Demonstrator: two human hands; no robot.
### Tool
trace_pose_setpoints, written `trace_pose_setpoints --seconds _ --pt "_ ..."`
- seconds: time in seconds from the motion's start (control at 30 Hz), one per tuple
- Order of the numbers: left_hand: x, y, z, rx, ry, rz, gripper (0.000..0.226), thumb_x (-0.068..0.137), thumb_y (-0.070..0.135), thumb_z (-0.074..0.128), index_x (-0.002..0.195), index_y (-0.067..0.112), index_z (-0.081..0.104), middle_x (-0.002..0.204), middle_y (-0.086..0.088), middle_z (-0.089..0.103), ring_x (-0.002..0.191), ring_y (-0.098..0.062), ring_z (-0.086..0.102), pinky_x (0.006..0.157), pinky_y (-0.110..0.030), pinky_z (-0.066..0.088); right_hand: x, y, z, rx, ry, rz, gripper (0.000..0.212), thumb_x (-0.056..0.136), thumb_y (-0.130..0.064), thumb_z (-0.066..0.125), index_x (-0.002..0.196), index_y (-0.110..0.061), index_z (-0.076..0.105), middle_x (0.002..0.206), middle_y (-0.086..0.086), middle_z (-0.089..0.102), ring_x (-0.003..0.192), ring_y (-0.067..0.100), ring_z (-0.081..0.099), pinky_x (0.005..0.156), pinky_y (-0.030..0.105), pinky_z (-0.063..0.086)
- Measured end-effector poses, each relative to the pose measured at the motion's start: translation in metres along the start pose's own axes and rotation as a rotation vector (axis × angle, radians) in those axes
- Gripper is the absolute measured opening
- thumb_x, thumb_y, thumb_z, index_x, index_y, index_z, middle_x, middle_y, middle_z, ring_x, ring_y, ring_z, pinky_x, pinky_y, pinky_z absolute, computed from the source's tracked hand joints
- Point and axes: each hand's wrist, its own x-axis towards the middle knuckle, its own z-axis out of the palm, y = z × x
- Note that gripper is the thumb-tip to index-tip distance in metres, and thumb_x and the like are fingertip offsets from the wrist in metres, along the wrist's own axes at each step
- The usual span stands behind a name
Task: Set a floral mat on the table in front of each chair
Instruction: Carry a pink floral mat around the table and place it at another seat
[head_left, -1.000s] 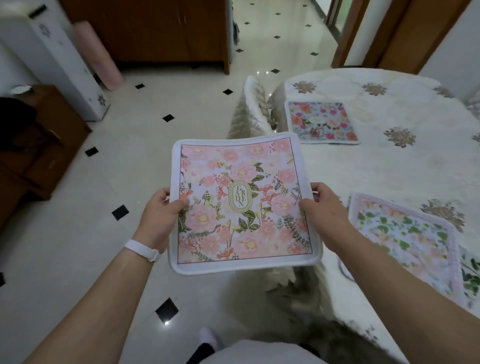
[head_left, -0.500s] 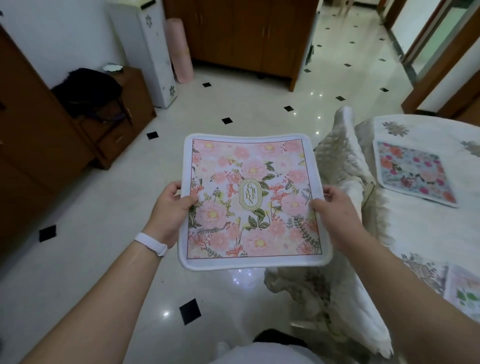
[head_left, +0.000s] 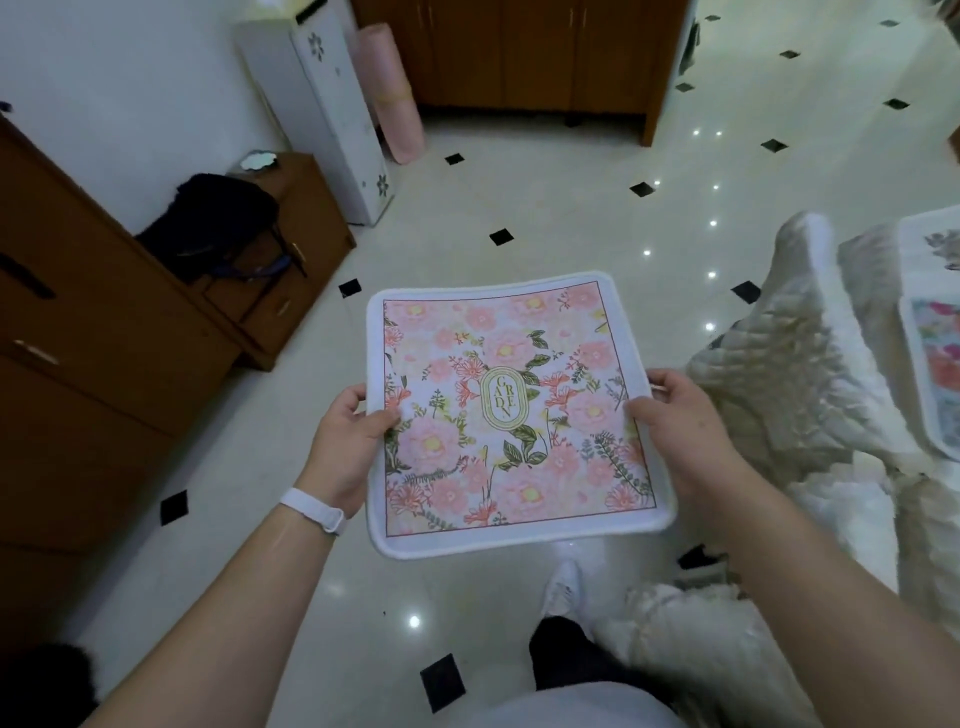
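I hold a square pink floral mat (head_left: 511, 410) with a white border and a "GARDEN" oval flat in front of me, above the floor. My left hand (head_left: 345, 441) grips its left edge, thumb on top. My right hand (head_left: 680, 421) grips its right edge the same way. At the far right edge a strip of the table (head_left: 935, 244) with its white cloth shows, and a second floral mat (head_left: 935, 364) lies on it. A chair (head_left: 795, 374) under a white quilted cover stands between me and the table.
A brown cabinet (head_left: 78, 374) and a low drawer unit with a black bag (head_left: 208, 223) line the left wall. A white cabinet (head_left: 332, 114) and a pink roll (head_left: 389, 88) stand at the back. Glossy tiled floor (head_left: 545, 208) lies ahead.
My view has swung left, away from the table: the table and its mats slid to the right edge, and one mat left the view. Both hands have kept hold of the pink mat.
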Motion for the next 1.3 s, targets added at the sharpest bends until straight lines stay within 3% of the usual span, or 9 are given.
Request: trace_pose_setpoints --seconds 0.23,0.4,0.57,0.77,0.93,1.03,1.2,1.3 --pt "0.083 0.058 0.078 0.027 -0.042 0.019 0.017 0.092 0.002 0.058 0.099 0.017 0.056 0.103 -0.019 0.071 0.089 -0.039 0.07 0.08 -0.055 0.056 0.097 -0.055 -0.026 0.044 0.054 0.015 0.03 0.088 -0.001 0.054 0.114 -0.015 0.06 0.101 0.004 0.071 0.077 0.023 0.069 0.071 0.039 0.059" --pt "0.134 0.096 0.109 0.039 -0.093 0.055 0.018 0.09 0.002 0.061 0.097 0.018 0.058 0.107 -0.019 0.07 0.09 -0.038 0.07 0.081 -0.055 0.056 0.125 -0.089 -0.039 0.054 0.113 -0.013 0.031 0.087 -0.005 0.052 0.112 -0.021 0.06 0.096 -0.003 0.071 0.08 0.021 0.071 0.074 0.04 0.06" --pt "0.182 0.126 0.142 0.067 -0.157 0.151 0.018 0.09 0.001 0.061 0.097 0.017 0.059 0.097 -0.013 0.074 0.085 -0.034 0.071 0.075 -0.047 0.057 0.156 -0.113 -0.046 0.133 0.183 -0.017 0.029 0.087 -0.001 0.052 0.108 -0.02 0.059 0.092 0.001 0.074 0.077 0.022 0.072 0.072 0.04 0.06" --pt "0.271 0.146 0.176 0.092 -0.252 0.138 0.021 0.089 -0.001 0.061 0.106 0.011 0.06 0.106 -0.02 0.071 0.092 -0.038 0.069 0.08 -0.052 0.057 0.217 -0.139 -0.036 0.148 0.26 -0.002 0.026 0.088 -0.001 0.054 0.105 -0.02 0.059 0.093 0.002 0.073 0.075 0.021 0.072 0.069 0.038 0.06" --pt "0.368 0.192 0.218 0.094 -0.368 0.175 0.019 0.09 0.0 0.061 0.103 0.013 0.061 0.103 -0.01 0.073 0.08 -0.021 0.073 0.067 -0.035 0.057 0.283 -0.176 -0.019 0.176 0.372 -0.008 0.026 0.087 0.0 0.054 0.103 -0.019 0.06 0.091 0.003 0.073 0.072 0.022 0.069 0.071 0.041 0.058" --pt "0.42 0.223 0.237 0.099 -0.427 0.181 0.019 0.09 0.0 0.061 0.099 0.016 0.062 0.102 -0.012 0.072 0.083 -0.028 0.071 0.074 -0.042 0.057 0.328 -0.205 -0.006 0.17 0.443 -0.019 0.027 0.086 0.001 0.055 0.105 -0.018 0.06 0.087 0.002 0.072 0.074 0.028 0.066 0.073 0.045 0.057" --pt "0.493 0.264 0.264 0.111 -0.507 0.19 0.019 0.089 -0.001 0.061 0.099 0.015 0.063 0.109 -0.017 0.07 0.085 -0.029 0.067 0.08 -0.044 0.057 0.382 -0.238 0.01 0.182 0.523 -0.042 0.027 0.086 -0.001 0.055 0.107 -0.018 0.058 0.093 0.002 0.073 0.077 0.025 0.071 0.071 0.041 0.058" --pt "0.52 0.277 0.291 0.13 -0.554 0.178 0.018 0.089 0.0 0.061 0.1 0.014 0.063 0.106 -0.012 0.072 0.087 -0.03 0.069 0.079 -0.043 0.057 0.403 -0.244 0.007 0.187 0.58 -0.004 0.027 0.086 -0.001 0.056 0.105 -0.02 0.058 0.09 0.0 0.074 0.07 0.018 0.071 0.064 0.034 0.055"
